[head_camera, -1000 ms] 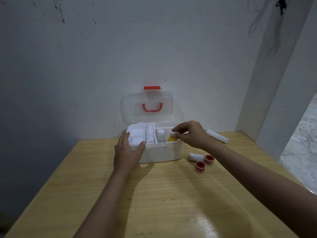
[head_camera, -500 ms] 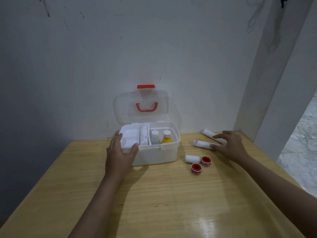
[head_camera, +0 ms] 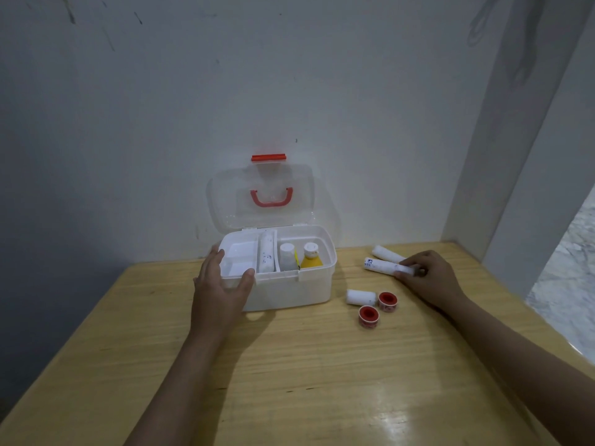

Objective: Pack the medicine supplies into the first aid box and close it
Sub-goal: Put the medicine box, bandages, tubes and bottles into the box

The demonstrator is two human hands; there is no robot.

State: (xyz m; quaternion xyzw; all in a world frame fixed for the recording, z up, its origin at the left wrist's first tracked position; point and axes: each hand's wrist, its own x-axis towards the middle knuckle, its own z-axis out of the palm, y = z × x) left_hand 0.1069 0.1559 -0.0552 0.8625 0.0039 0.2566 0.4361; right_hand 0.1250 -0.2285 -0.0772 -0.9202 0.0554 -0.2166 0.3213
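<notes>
**A:** Head view first. Where in the frame?

**B:** Centre: box (head_camera: pixel 289 291) open on the tabletop (head_camera: pixel 289 381), clear lid (head_camera: pixel 260 194) tipped back toward the wall. Left hand (head_camera: pixel 222 284) cupped over its left front corner, thumb hooked on the front rim, grip closed on the box. Right hand (head_camera: pixel 431 278) at middle right, grip pinched on the right end of a long roll (head_camera: pixel 384 267) lying flat on the tabletop.

**A:** Feel of that roll?

**B:** Probably light and soft, like bandage: easy to squash, apt to unwind or roll away. Better taken across the middle, thumb one side, fingers the other, than by the end alone. Likely to need laying lengthways, with the narrow middle slot already filled by a packed roll (head_camera: pixel 266 254).

**A:** Left outside the box?

**B:** A second long roll (head_camera: pixel 384 253) just behind the first, a short roll (head_camera: pixel 360 297), and two red tapes (head_camera: pixel 387 301) beside it, right of the box. Inside, right compartment: white bottle (head_camera: pixel 287 255) and yellow bottle (head_camera: pixel 310 257), both upright.

**A:** Hard to make out?

**B:** Cannot tell whether lifted or only pressed down. Print on the roll too small to read. Thin yellow strip between the bottles unclear. Left compartments pale, seemingly bare. Forearms cut off at the bottom edge.
</notes>
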